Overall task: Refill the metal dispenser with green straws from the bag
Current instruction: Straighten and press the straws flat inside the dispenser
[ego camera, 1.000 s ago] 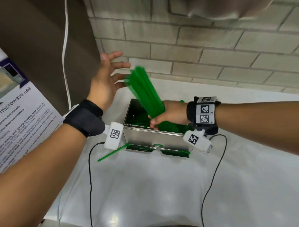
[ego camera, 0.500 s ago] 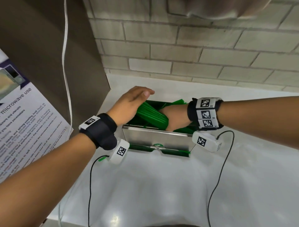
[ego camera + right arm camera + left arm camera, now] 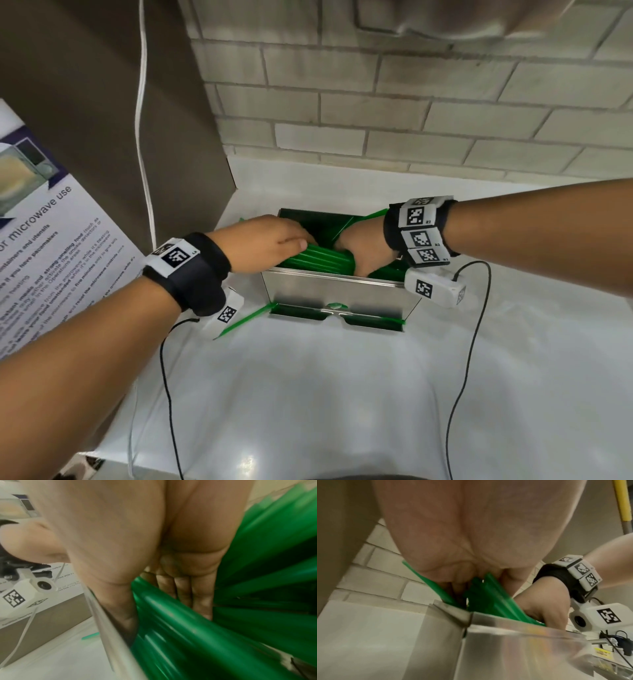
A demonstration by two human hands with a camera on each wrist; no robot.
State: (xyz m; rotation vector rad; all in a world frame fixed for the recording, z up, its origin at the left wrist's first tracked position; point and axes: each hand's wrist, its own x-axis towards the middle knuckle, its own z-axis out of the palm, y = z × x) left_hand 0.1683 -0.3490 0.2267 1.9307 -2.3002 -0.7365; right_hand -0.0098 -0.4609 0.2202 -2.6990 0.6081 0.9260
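Observation:
The metal dispenser (image 3: 335, 291) stands open-topped on the white counter, near the brick wall. A bundle of green straws (image 3: 318, 260) lies across its top opening. My right hand (image 3: 359, 250) reaches into the box and grips the bundle's right part; in the right wrist view the fingers (image 3: 183, 588) sit behind the straws (image 3: 188, 622) and the thumb in front. My left hand (image 3: 274, 241) lies flat on the bundle's left end and presses on it. Seen from the left wrist, straws (image 3: 484, 599) poke above the dispenser's rim (image 3: 513, 649). The bag is not in view.
One loose straw (image 3: 243, 320) sticks out leftwards from the dispenser's bottom tray (image 3: 370, 320). A microwave poster (image 3: 51, 240) and a brown panel (image 3: 102, 137) with a white cord (image 3: 142, 120) stand on the left. Black cables (image 3: 168, 377) trail over the counter (image 3: 308, 394).
My right hand brought the bundle down from a raised slant into the dispenser's top. My left hand dropped from the air by the wall onto the straws.

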